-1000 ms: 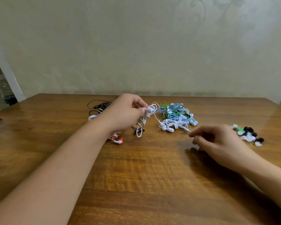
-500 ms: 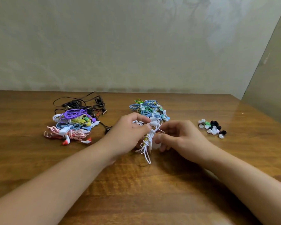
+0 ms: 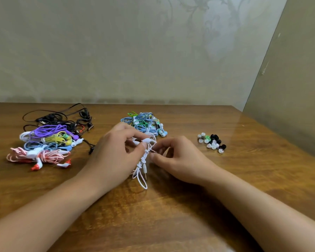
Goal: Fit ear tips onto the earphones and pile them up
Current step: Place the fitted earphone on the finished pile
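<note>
Pale patterned wallpaper rises behind a glossy brown wooden table (image 3: 171,215) whose grain runs across the view. At far left on the table lies a heap of bundled earphones (image 3: 45,142) in purple, yellow, light blue and pink-and-white cords, with red-and-white earbuds at its near edge, and a loose tangle of black cables (image 3: 62,117) just behind it. Right of that heap, the left hand (image 3: 115,157) has its thumb and fingers curled, pinching the upper part of a bundled white earphone cord (image 3: 143,166) near one white earbud; the cord's loops hang down to the table between the two hands. Behind the hands sits a second pile of blue, green and white earphones (image 3: 145,123), apart from the first heap. The right hand (image 3: 178,159) faces the left one, its fingertips pinched together at the white cord beside the earbud; whether a tip lies between those fingers cannot be told. Further right, well apart from the hands, a small cluster of loose ear tips (image 3: 212,142) in white, black and green rests on the table.
</note>
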